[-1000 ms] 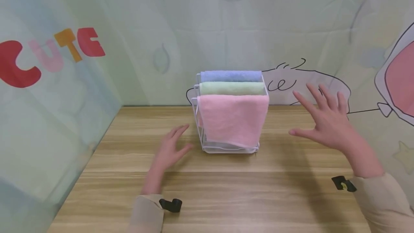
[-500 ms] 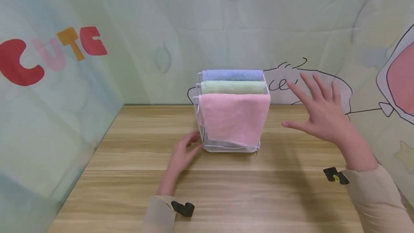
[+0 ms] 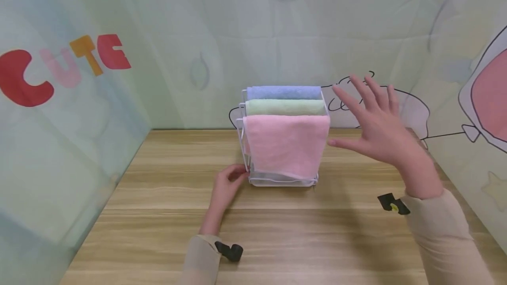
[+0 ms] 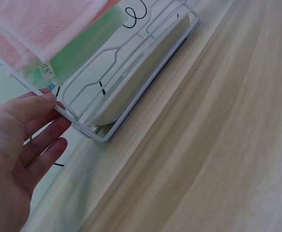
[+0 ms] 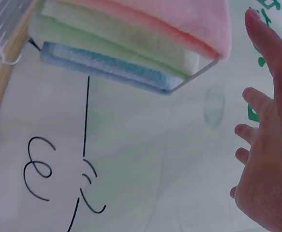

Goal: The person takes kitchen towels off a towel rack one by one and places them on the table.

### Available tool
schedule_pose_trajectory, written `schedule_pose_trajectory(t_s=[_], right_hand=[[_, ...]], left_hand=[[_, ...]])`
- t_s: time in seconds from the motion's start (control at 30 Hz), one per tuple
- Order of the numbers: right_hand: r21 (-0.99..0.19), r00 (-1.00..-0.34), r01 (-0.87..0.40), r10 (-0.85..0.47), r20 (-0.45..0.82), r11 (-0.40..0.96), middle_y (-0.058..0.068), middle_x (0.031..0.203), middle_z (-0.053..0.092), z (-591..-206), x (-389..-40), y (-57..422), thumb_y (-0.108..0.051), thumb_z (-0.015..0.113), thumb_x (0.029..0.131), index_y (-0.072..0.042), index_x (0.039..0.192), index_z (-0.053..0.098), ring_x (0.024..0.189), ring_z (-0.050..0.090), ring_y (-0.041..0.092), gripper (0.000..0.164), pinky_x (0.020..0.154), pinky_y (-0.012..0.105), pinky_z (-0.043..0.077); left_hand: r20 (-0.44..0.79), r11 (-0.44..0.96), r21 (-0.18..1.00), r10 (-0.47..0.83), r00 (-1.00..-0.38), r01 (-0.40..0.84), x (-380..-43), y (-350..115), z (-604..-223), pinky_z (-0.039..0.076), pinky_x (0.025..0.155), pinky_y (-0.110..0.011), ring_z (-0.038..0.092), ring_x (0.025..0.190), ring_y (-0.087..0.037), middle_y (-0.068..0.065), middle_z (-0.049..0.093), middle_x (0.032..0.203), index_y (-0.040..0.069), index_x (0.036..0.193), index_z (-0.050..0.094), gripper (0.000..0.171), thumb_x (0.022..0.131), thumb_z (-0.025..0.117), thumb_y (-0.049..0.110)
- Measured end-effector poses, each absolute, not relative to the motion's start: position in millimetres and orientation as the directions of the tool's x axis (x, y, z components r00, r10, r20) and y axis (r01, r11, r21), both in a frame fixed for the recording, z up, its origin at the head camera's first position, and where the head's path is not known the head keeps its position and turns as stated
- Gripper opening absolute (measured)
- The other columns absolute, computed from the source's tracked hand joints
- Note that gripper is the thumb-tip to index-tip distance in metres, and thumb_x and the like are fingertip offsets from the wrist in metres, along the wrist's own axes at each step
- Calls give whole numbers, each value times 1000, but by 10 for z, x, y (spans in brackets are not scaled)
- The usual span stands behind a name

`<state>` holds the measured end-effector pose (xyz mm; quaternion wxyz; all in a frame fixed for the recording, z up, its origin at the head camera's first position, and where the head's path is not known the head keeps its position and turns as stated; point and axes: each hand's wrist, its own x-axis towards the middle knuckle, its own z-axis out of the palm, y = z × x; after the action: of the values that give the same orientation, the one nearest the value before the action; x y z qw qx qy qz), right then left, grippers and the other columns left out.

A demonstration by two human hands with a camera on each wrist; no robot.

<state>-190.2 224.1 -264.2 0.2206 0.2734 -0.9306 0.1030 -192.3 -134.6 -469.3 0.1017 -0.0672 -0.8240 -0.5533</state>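
A white wire towel rack (image 3: 283, 182) stands on the table with three small towels draped over its bars. The pink towel (image 3: 287, 146) hangs in front, the green towel (image 3: 284, 107) behind it, and the blue towel (image 3: 283, 92) at the back. My left hand (image 3: 227, 188) pinches the rack's lower left wire; in the left wrist view the thumb and fingers (image 4: 46, 99) close on that wire near the base tray (image 4: 141, 72). My right hand (image 3: 376, 131) is spread in the air just right of the rack, apart from the towels and holding nothing.
The wood-grain table (image 3: 158, 214) meets a pale printed curtain (image 3: 178, 56) behind the rack. Another stretch of curtain, with CUTE lettering (image 3: 83, 54), runs along the left side. A balloon print (image 3: 491, 100) shows at the right.
My left hand has moved right and forward from beside the rack and taken hold of its wire. My right hand has moved left, closer to the towels, staying spread. The rack has stayed put.
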Motion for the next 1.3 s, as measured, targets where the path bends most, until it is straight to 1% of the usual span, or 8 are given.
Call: schedule_pose_trajectory(t_s=[0.23, 0.4, 0.6, 0.77, 0.93, 1.13, 1.23, 1.3], right_hand=[[-67, -674, -636, -511, 534, 769, 6, 167, 14, -2537, -1975, 1982, -51, 82, 73, -33, 156, 24, 154, 6, 34, 103, 120, 67, -2], [-79, -634, -683, -537, 556, 726, 5, 165, 21, -2511, -2015, 1829, -52, 82, 73, -32, 154, 31, 150, 17, 34, 99, 119, 64, 9], [-128, -628, -712, -545, 556, 690, 1, 161, 30, -2515, -2034, 1669, -54, 81, 75, -32, 150, 40, 144, 25, 32, 89, 109, 58, 19], [-172, -638, -716, -534, 554, 677, 1, 155, 38, -2553, -2034, 1581, -51, 82, 75, -31, 147, 45, 138, 32, 31, 83, 108, 55, 23], [-205, -623, -734, -522, 583, 647, 2, 147, 48, -2635, -2036, 1499, -46, 84, 74, -28, 142, 51, 131, 38, 29, 78, 103, 53, 27], [-197, -549, -777, -491, 677, 598, 6, 131, 58, -2737, -2034, 1398, -35, 87, 73, -21, 131, 62, 119, 45, 26, 65, 94, 49, 33], [-206, -526, -788, -462, 714, 580, 6, 125, 60, -2796, -2035, 1365, -29, 88, 72, -18, 126, 66, 113, 47, 25, 60, 90, 47, 35], [-221, -530, -786, -446, 722, 577, 7, 122, 61, -2836, -2033, 1356, -28, 88, 72, -17, 124, 67, 111, 48, 26, 57, 89, 46, 35]], left_hand=[[247, 376, 898, -2, -969, 228, -1999, -1352, -4736, 57, 86, -23, 71, 94, -22, -12, 76, 102, 6, 103, 72, 19, 84, 75, 7], [252, 384, 891, 22, -967, 241, -2019, -1350, -4735, 58, 85, -24, 71, 93, -23, -12, 76, 102, 6, 102, 73, 19, 84, 76, 8], [240, 402, 884, 44, -970, 237, -2036, -1369, -4724, 58, 85, -24, 71, 93, -23, -12, 76, 101, 6, 100, 73, 17, 84, 75, 8], [238, 404, 883, 57, -970, 241, -2044, -1378, -4708, 57, 81, -22, 71, 90, -22, -12, 76, 98, 6, 97, 74, 13, 85, 75, 8], [235, 397, 887, 46, -971, 234, -2052, -1368, -4713, 55, 78, -15, 71, 90, -22, -13, 76, 98, 5, 97, 74, 12, 84, 75, 7], [205, 399, 895, 28, -978, 199, -2066, -1359, -4726, 56, 81, -18, 71, 94, -29, -18, 75, 102, -1, 98, 73, 13, 86, 73, 3], [214, 401, 893, 28, -976, 207, -2057, -1360, -4723, 56, 81, -17, 71, 92, -26, -16, 76, 100, 1, 97, 73, 12, 85, 73, 3], [231, 395, 891, 33, -972, 225, -2042, -1355, -4721, 56, 80, -17, 71, 90, -23, -14, 76, 98, 4, 95, 74, 11, 85, 74, 4]])
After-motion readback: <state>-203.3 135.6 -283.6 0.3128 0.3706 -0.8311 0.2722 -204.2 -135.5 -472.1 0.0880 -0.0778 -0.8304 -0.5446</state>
